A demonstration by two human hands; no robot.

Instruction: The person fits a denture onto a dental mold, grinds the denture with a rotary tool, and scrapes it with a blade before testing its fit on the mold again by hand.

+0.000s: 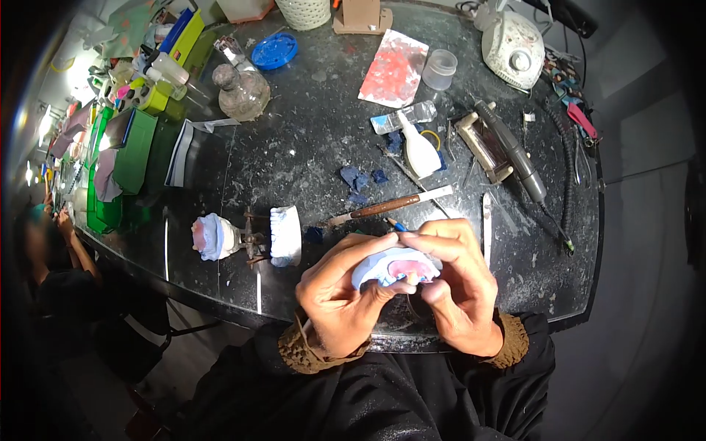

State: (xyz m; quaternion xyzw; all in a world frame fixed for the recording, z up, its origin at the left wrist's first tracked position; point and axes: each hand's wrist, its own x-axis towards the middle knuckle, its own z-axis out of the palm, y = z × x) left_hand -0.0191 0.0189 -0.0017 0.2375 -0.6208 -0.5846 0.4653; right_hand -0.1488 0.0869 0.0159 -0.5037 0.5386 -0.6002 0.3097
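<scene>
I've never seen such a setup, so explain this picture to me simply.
No robot here: just a person, bare-handed. The one picture comes from a camera worn on the head, looking forward and down. The left hand and right hand together hold a pale blue and pink dental cast. On the dark tabletop lie a brown-handled tool, a white bottle and crumpled blue scraps. Left of the hands are a similar cast and a white cast, with metal hardware between them.
</scene>
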